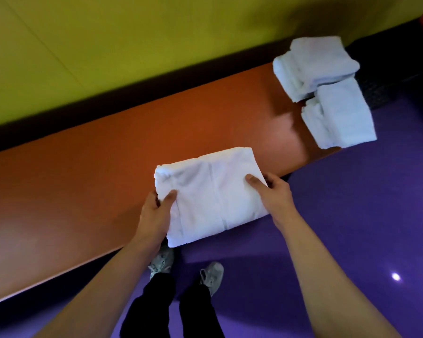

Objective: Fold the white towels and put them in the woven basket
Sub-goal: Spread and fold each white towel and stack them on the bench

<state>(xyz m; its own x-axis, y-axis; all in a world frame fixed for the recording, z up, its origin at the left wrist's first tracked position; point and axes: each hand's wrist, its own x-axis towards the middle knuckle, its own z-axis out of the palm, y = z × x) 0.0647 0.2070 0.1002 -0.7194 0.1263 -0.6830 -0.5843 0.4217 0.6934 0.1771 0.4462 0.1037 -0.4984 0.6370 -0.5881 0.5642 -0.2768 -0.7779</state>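
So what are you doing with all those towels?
A person is folding white towels at an orange table. Both hands hold a folded towel at the table's near edge: the left hand grips its left side, the right hand its right side. Two more folded stacks sit at the table's far right end. No basket is clearly visible.

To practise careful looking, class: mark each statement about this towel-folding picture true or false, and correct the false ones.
1. Both hands hold the folded towel. True: left hand and right hand grip opposite sides.
2. The towel is green. False: it is white.
3. Two stacks of towels lie at the bench's far right end. True.
4. The floor is red. False: it is purple.
5. The person is barefoot. False: they wear shoes.
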